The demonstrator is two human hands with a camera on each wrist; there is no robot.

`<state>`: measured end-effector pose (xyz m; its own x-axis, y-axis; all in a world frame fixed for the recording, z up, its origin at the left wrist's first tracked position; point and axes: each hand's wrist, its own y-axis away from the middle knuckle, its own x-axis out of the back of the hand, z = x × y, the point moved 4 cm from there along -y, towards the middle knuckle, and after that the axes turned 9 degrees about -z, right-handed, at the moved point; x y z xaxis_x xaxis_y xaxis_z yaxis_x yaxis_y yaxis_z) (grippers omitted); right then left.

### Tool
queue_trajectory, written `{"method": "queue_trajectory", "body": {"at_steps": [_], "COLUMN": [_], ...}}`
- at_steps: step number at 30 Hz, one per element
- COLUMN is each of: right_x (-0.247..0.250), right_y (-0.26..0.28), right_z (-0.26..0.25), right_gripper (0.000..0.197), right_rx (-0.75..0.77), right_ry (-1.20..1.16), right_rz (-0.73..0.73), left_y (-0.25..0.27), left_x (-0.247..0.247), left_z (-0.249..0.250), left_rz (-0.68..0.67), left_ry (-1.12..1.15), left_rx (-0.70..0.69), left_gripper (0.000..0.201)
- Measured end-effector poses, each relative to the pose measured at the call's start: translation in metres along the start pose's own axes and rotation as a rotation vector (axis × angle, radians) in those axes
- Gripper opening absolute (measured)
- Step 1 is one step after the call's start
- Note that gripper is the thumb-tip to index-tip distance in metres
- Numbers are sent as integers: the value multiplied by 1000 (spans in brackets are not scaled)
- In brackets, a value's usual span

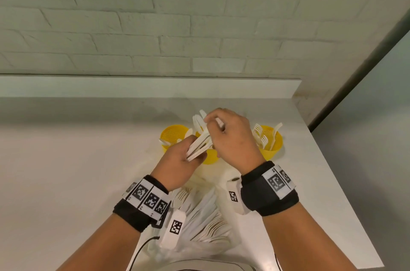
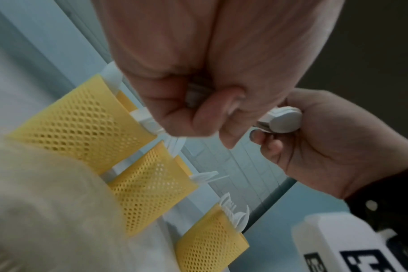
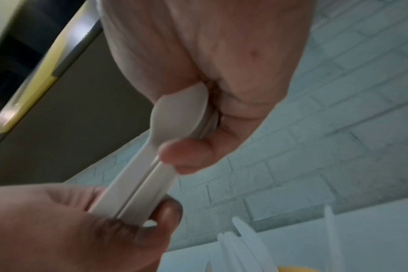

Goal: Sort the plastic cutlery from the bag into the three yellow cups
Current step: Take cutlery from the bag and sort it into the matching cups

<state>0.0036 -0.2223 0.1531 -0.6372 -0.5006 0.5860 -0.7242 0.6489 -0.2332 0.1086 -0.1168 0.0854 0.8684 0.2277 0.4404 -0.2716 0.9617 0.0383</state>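
Observation:
Both hands hold one bundle of white plastic spoons (image 1: 199,144) above the middle yellow cup (image 1: 209,157). My left hand (image 1: 195,153) grips the handle ends (image 3: 133,193). My right hand (image 1: 210,124) pinches the bowl ends (image 3: 182,114), which also show as spoon bowls (image 2: 284,119) in the left wrist view. The left yellow cup (image 1: 172,137) holds a few white pieces. White forks (image 1: 260,135) stand in the right yellow cup (image 1: 271,148). The clear bag (image 1: 206,215) with more cutlery lies on the counter below my wrists.
The three mesh cups (image 2: 149,185) stand in a row near the back of the white counter (image 1: 77,171). A white brick wall (image 1: 155,26) rises behind it. The counter's right edge (image 1: 346,193) runs diagonally. A black cable (image 1: 142,250) hangs near my left forearm.

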Motion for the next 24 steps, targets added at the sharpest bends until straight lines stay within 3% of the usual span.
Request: {"method": "queue_trajectory", "body": {"at_steps": [3,5,7,10,13,16,20,24], "right_x": [-7,-10,-9,10,36,28,-20,-68], "right_y": [-7,-11,-16,-26,-33,-37,-45,-50], "right_z": [-4,-3,0,10,17,6,-7,-1], "right_gripper": [15,13,7,8,7,5,4,8], "right_rx": [-115,-198,-171,-136,-97,43,205,166], "right_ry": [-79,-165,-142,-126,-208,-172,40,240], "right_rz": [-166,-244,-234,-103,166,280,143,-156], "left_y": [0,1,3,8,12,10,4,5], "left_x": [7,7,9,23,39,39,37,42], "left_z": [-5,-8,-8,-17,-34,-46,-56,-60], "left_rz": [134,136,116,112,164,149,184,219], "left_ry": [-37,-92,-131,-107,-275,-537,-630,-636], "left_rx": [45,47,41,62,117,185,219,201], "left_gripper": [12,18,24,40,50,38,22,20]}}
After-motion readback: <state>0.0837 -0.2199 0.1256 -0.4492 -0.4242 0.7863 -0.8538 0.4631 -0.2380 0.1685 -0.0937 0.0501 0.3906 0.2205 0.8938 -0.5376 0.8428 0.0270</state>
